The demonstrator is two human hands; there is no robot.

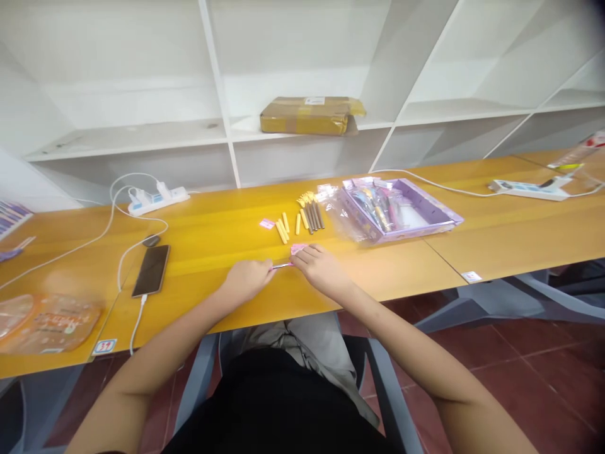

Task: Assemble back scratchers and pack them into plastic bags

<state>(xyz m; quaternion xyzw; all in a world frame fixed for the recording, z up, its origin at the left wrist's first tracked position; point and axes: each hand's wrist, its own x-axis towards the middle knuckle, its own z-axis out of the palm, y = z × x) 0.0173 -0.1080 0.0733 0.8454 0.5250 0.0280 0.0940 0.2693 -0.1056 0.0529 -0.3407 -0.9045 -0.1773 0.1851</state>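
My left hand (248, 277) is closed round one end of a thin, silvery rod-like tool (282, 265); its exact kind is too small to tell. The tool's other end reaches the fingers of my right hand (317, 268), which are held together over a small pink printed card (299, 248). Just beyond lie several yellow sticks (282, 231) and a row of dark sticks with yellow, ornate tops (312, 213). Another pink slip (267, 224) rests flat to their left.
A purple tray (420, 228) with bagged pens stands at the right, clear plastic wrap beside it. At the left are a phone (151, 271) on a cable, a power strip (161, 200) and an orange pouch (61, 321). A cardboard box (307, 116) sits on the shelf.
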